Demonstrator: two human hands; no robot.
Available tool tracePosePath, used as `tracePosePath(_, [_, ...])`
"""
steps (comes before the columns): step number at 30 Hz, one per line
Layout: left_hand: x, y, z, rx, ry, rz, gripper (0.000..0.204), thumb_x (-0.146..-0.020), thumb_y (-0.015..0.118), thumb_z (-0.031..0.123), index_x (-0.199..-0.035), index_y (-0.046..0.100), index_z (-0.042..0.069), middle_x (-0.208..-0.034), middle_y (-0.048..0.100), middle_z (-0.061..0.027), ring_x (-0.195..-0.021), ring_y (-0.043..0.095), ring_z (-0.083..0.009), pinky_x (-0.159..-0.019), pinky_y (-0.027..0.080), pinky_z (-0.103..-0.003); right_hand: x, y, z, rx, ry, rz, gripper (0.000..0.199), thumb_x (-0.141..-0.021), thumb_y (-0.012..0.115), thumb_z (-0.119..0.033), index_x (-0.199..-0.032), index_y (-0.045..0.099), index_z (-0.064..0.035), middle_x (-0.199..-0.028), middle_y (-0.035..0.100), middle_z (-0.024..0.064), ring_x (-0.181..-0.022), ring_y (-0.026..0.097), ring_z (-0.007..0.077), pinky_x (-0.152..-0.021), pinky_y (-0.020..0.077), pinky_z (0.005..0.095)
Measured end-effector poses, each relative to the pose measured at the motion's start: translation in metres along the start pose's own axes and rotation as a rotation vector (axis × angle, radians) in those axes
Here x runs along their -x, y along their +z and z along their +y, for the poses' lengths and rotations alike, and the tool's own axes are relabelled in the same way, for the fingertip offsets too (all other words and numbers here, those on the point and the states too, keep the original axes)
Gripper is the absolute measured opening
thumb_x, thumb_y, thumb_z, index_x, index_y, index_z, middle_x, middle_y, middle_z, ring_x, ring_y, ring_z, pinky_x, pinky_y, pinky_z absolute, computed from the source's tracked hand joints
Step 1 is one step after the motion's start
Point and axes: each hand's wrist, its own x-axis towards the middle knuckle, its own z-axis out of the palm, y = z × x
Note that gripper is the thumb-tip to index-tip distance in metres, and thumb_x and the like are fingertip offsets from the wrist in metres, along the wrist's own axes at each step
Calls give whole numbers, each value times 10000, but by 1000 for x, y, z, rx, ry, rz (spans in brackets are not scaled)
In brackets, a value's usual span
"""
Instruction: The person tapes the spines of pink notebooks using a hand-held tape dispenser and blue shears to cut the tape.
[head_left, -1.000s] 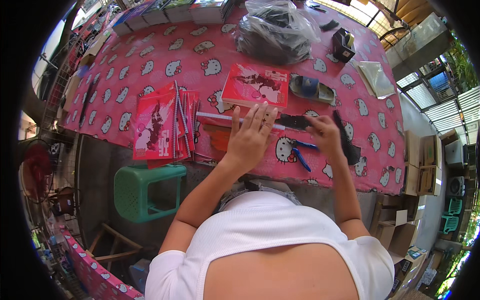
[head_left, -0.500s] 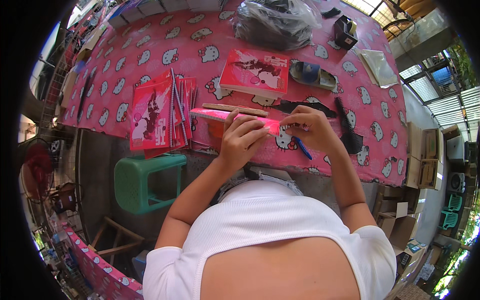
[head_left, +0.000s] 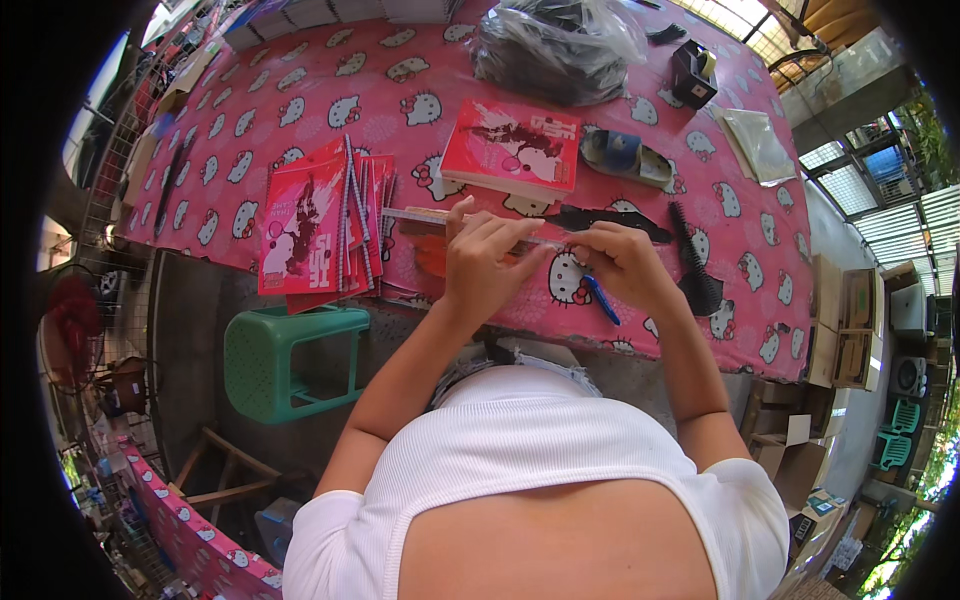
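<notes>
A thin notebook (head_left: 425, 215) with a spiral edge is tipped almost edge-on at the table's near side. My left hand (head_left: 485, 255) is closed over its middle, thumb toward the right. At the notebook's right end, my right hand (head_left: 622, 262) pinches with thumb and fingertips; what lies between them is too small to make out. A blue-handled hand tool (head_left: 602, 299) lies just below my right hand. Left of my hands is a fanned pile of red spiral notebooks (head_left: 300, 225). Beyond them sits a stack of red printed covers or pages (head_left: 510, 150).
A slipper (head_left: 627, 157), black strips (head_left: 612, 222) and a black brush (head_left: 695, 265) lie at right. Farther back are a clear bag of black items (head_left: 555, 55), a tape dispenser (head_left: 694, 73) and plastic sleeves (head_left: 755, 147). A green stool (head_left: 290, 362) stands below the pink-covered table (head_left: 330, 75).
The notebook has turned from showing its red cover to nearly edge-on. My left hand's fingers have shifted on it, and my right hand remains close to its right end.
</notes>
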Motion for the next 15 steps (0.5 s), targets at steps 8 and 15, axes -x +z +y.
tracePosePath(8, [-9, -6, -9, -97, 16, -50, 182, -633, 768, 191, -797, 708, 143, -759, 655, 13, -786, 587, -168, -931, 336, -375, -9, 20, 1, 297, -185, 248, 172, -807, 661, -158, -922, 587, -55, -827, 556, 106, -740, 598, 312, -593, 466, 412])
tracePosePath(15, [-6, -1, -10, -87, -27, -47, 180, -622, 775, 191, -771, 694, 132, -750, 645, 7, -793, 579, -178, -954, 320, -418, -14, 25, -6, 313, -167, 290, 145, -809, 665, -198, -882, 606, -88, -821, 572, 98, -775, 605, 308, -624, 484, 413])
